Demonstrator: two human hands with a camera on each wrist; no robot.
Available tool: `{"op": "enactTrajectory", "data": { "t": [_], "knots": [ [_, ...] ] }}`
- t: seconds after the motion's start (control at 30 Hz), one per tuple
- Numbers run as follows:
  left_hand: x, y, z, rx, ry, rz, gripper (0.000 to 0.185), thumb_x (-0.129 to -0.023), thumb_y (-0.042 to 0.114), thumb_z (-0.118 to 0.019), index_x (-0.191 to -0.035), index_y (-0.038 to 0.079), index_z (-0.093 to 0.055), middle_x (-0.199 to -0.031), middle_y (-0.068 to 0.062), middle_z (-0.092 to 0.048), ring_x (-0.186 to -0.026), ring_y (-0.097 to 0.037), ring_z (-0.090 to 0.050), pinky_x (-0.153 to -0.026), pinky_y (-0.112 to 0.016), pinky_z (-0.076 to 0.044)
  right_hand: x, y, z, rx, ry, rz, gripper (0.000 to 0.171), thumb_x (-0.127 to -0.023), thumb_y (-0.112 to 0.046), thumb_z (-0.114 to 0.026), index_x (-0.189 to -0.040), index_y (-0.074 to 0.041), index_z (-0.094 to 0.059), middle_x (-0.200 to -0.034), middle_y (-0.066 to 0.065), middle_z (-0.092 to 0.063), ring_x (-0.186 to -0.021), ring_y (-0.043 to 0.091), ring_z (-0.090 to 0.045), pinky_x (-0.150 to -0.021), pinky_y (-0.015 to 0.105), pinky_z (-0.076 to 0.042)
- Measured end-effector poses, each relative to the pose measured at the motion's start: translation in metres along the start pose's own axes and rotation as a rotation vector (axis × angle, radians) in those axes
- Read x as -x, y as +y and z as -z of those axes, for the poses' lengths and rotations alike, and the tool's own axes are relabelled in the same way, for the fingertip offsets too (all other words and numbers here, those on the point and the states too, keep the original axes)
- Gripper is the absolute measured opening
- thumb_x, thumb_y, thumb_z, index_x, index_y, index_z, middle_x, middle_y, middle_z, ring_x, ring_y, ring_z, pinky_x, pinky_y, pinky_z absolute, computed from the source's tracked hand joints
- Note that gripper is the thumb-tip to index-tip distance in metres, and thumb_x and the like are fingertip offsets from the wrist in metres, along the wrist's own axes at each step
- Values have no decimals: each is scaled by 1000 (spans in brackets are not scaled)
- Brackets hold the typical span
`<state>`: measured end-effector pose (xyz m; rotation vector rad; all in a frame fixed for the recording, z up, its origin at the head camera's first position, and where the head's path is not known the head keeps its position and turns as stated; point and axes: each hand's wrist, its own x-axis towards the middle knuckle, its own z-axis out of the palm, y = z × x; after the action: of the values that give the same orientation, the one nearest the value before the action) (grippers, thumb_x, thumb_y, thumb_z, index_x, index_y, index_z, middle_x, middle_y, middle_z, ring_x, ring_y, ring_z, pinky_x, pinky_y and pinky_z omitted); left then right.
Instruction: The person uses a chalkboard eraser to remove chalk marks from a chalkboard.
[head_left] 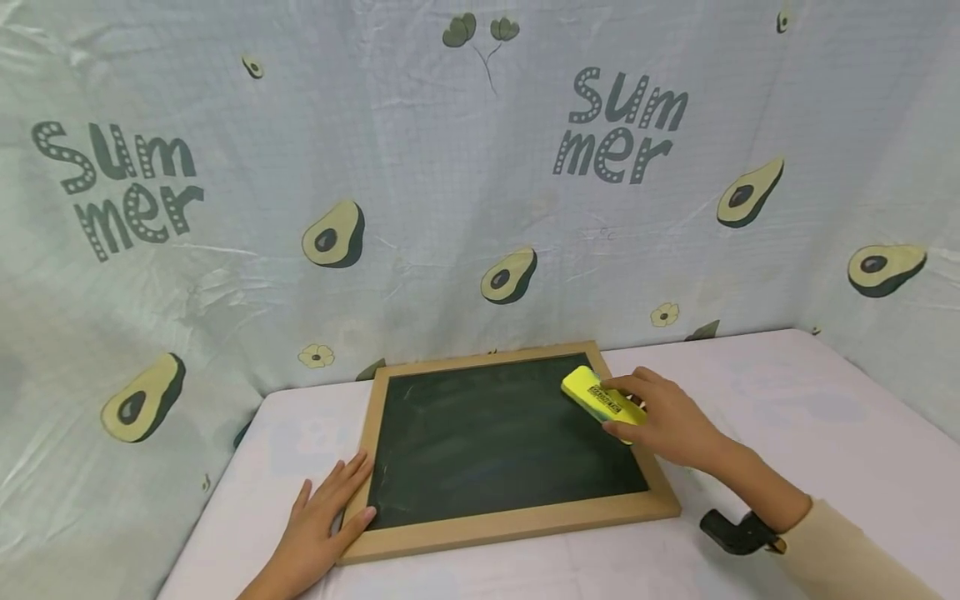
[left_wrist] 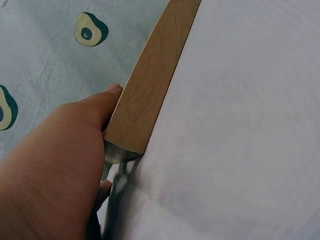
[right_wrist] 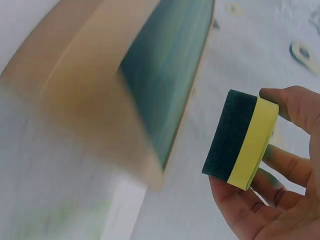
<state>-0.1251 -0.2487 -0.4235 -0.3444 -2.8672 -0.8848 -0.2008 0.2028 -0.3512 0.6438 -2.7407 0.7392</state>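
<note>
A small chalkboard with a wooden frame lies on the table, its dark surface faintly smeared. At its left side my left hand rests on the frame, fingers spread and extended, the thumb near the lower left corner. In the left wrist view the left hand touches the frame's end. My right hand grips a yellow board eraser over the board's right side. The right wrist view shows the eraser with its dark felt layer, held between thumb and fingers, apart from the board.
A pale cloth covers the table. Behind it hangs a curtain printed with avocados and lettering, close to the board's far edge. A black wrist-worn device sits at the right wrist.
</note>
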Motion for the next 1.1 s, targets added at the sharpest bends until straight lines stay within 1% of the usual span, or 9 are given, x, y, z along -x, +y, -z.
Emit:
{"op": "enactTrajectory", "data": {
  "t": [0.1,0.2,0.33,0.43,0.5,0.7,0.87,1.1],
  "knots": [
    [0,0,0,5,0,0,61,-93,42,-59,-146,17,-43,-153,-5,-33,-138,-42,-23,-101,-72,-4,8,18,18,-6,18,-39,51,-78,-22,-81,-121,-2,-63,-96,6,-55,-85,22,-58,-62,30,-49],
    [0,0,0,8,12,-17,61,-93,41,-60,-146,17,-43,-153,-5,-33,-139,-42,-23,-101,-71,-4,15,34,33,7,40,-85,52,-79,-23,-80,-122,0,-62,-96,10,-57,-86,28,-61,-63,34,-50],
    [0,1,1,4,26,-36,60,-93,40,-60,-146,16,-44,-153,-5,-33,-138,-42,-24,-101,-71,-4,25,53,42,34,43,-148,54,-79,-24,-79,-122,3,-61,-97,13,-58,-86,32,-61,-64,37,-50],
    [0,1,0,8,27,-32,60,-93,39,-61,-145,16,-44,-152,-6,-33,-138,-43,-24,-101,-71,-4,34,63,39,57,15,-181,56,-79,-27,-78,-122,4,-60,-96,14,-59,-85,30,-60,-61,35,-48],
    [1,1,-1,12,26,-28,60,-92,39,-61,-145,16,-44,-152,-6,-34,-138,-43,-24,-101,-71,-5,40,66,35,71,-4,-202,57,-79,-30,-78,-121,4,-61,-96,15,-59,-85,31,-60,-60,35,-48],
    [0,0,-3,6,22,-26,60,-92,40,-61,-145,17,-44,-152,-6,-33,-138,-43,-24,-101,-71,-5,53,70,26,129,-52,-266,62,-78,-35,-78,-120,6,-60,-93,15,-58,-80,28,-57,-56,36,-46],
    [-1,1,-2,-5,17,-18,60,-93,40,-60,-146,17,-43,-153,-6,-33,-138,-42,-24,-101,-71,-5,55,70,22,144,-73,-276,62,-78,-36,-77,-120,7,-59,-89,11,-55,-75,24,-53,-54,34,-42],
    [-2,3,-2,-3,16,-15,61,-93,40,-60,-146,16,-44,-153,-6,-33,-138,-43,-24,-101,-71,-4,53,72,19,150,-79,-282,63,-77,-36,-78,-119,7,-60,-88,12,-56,-75,23,-52,-55,36,-44]
  ]
}}
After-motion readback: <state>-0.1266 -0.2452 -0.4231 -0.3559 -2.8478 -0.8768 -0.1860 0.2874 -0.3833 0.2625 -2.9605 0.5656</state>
